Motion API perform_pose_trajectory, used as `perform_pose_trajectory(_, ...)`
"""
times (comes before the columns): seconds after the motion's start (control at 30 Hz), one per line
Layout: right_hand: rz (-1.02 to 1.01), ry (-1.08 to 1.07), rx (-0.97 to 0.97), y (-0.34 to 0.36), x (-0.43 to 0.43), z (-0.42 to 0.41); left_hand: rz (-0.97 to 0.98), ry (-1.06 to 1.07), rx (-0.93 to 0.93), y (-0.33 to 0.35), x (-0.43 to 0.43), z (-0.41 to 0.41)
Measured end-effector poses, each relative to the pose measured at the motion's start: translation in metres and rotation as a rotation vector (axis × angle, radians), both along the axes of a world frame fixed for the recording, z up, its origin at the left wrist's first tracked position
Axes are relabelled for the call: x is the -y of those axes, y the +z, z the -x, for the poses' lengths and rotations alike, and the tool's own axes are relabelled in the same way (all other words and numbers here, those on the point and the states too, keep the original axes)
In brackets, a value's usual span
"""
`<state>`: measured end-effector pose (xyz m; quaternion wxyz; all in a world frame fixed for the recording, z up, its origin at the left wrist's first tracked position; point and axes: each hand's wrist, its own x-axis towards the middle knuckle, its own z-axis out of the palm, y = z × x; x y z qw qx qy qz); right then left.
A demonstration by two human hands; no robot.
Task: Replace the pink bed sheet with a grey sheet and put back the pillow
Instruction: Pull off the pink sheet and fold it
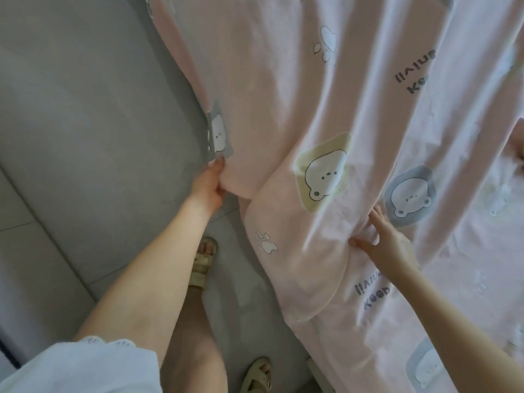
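A pink sheet (283,95) printed with white bears, paw marks and lettering fills the middle and right of the head view, hanging in long folds. My left hand (211,184) grips its left edge just below a grey bear patch. My right hand (381,239) pinches a fold of the same sheet lower down, thumb under the cloth and fingers stretched over it. A doubled-over flap of the pink sheet hangs between my two hands. No grey sheet or pillow can be made out.
Grey tiled floor (71,123) spreads to the left and below. My two feet in beige sandals (204,262) stand on it close to the hanging cloth. A white sleeve (79,367) shows at the bottom left.
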<state>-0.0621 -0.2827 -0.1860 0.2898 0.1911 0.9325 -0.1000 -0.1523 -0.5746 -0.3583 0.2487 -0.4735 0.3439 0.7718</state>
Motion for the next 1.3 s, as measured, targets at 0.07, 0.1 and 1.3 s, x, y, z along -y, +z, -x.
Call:
perform_pose_trajectory(0.07, 0.010, 0.007, 0.019, 0.001, 0.000, 0.001, 0.203, 0.033, -0.025, 0.008, 0.024, -0.010)
perform_pose_trajectory(0.1, 0.018, 0.008, 0.033, 0.002, -0.001, 0.001, 0.307, 0.048, -0.035, 0.016, 0.038, -0.015)
perform_pose_trajectory(1.3, -0.032, 0.239, 0.262, -0.019, 0.092, 0.197, 0.565, -0.325, -0.012, 0.087, 0.126, 0.152)
